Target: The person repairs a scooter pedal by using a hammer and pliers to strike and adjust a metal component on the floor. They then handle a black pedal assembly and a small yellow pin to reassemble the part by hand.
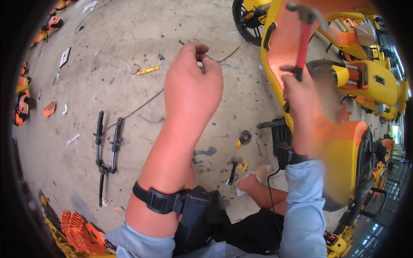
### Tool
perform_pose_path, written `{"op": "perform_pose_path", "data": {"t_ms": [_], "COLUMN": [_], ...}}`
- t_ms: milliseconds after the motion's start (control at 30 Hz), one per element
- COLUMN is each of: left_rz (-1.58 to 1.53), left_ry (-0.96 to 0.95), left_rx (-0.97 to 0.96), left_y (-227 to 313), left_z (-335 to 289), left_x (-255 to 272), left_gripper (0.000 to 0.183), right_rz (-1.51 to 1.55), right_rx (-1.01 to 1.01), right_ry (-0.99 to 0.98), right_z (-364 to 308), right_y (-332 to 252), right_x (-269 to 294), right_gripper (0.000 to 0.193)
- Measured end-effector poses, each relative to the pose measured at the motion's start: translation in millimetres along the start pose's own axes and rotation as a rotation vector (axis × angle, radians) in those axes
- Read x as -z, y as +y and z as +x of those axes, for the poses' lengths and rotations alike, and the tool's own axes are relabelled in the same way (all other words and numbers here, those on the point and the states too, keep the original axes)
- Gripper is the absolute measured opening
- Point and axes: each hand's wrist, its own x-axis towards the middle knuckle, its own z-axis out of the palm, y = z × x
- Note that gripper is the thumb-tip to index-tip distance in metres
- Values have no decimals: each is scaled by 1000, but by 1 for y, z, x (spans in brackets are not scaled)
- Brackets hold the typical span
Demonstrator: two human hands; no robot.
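My left hand (193, 81) is raised in the middle of the head view, its fingers curled in toward the thumb. Whatever they pinch is mostly hidden behind the hand. A thin dark cable (148, 101) passes behind it, but I cannot tell whether the fingers touch the cable. Farther right, my right hand (297, 92) is wrapped around the black grip of a hammer (303, 45). The hammer's red shaft points up, its metal head slightly blurred. Behind the hammer stands a yellow and orange scooter (275, 43), close to my right hand.
A motorcycle front fork (101, 165) lies on the concrete floor at left. A yellow tool-like piece (148, 70), a black-and-yellow round tool (244, 137) and a wrench-like tool (232, 170) lie around. More yellow scooters (378, 81) crowd the right; orange parts (79, 232) are piled lower left.
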Motion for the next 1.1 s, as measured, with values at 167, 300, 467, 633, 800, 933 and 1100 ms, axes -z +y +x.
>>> {"op": "perform_pose_path", "data": {"t_ms": [167,300,467,633,800,933,1100], "left_rz": [4,-114,-299,-299,-236,-258,-367], "left_ry": [118,231,436,507,424,452,432], "left_rx": [23,25,-43,-26,24,19,99], "left_y": [-8,-4,-11,-17,-18,-29,-15], "left_z": [9,9,13,12,11,19,23], "left_x": [21,22,58,76,59,73,55], "left_gripper": [30,30,31,32,32,32,33], "right_rz": [344,391,630,322,-443,257,425], "right_rx": [376,631,588,500,-139,-249,56], "right_ry": [-53,-54,-159,-12,-370,-273,-83], "right_z": [-21,-40,-69,-98,-65,-28,14], "right_y": [-70,-97,-94,87,261,99,-5], "right_x": [23,23,-50,-213,-263,-205,-68], "right_gripper": [19,16,13,9,15,18,22]}}
